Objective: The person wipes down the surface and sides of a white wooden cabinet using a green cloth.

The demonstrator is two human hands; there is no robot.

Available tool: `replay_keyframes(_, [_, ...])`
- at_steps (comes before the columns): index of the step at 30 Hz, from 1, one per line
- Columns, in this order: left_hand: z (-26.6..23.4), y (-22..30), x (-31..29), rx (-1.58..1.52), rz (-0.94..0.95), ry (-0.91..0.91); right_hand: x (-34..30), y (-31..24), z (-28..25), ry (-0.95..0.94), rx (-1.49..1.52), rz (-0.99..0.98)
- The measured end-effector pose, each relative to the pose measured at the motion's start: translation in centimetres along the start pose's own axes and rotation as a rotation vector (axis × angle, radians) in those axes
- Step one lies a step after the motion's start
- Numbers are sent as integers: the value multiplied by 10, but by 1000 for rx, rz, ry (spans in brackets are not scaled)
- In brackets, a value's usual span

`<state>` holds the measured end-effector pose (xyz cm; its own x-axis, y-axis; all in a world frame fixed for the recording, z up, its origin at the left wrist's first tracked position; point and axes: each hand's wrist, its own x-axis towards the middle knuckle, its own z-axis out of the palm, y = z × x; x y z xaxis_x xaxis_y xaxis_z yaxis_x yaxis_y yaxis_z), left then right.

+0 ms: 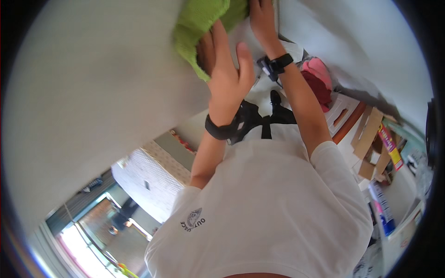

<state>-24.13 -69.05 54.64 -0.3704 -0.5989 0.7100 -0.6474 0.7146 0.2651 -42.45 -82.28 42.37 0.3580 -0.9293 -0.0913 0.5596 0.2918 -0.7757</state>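
Note:
A green cloth [197, 32] is at the top of the head view, against a broad pale surface. My left hand [227, 69] has its fingers tucked into the cloth's fold, and its thumb sticks out to the side. The cloth hides most of those fingertips. Just right of the cloth, my right hand [265, 25] reaches up with its fingers stretched out, and the picture's upper edge cuts off their tips. Nothing shows in the right hand. Both wrists wear black bands, the right one with a small device on it.
The pale surface [92, 92] fills the left side, and a white wall [361, 37] rises on the right. Pink and dark red fabric [317, 76] lies below that wall. Farther right are an open cardboard box [366, 134] and a long blue-and-white package [382, 208].

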Motion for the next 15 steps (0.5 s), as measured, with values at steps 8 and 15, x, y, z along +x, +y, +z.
replay_keyframes(8, [-19, -12, -74, 112, -325, -502, -53, 112, 98, 533, -1509, -843])
replay_keyframes(15, [5, -10, -25, 1, -247, -234, -3, 19, 75, 809, -767, -1170])
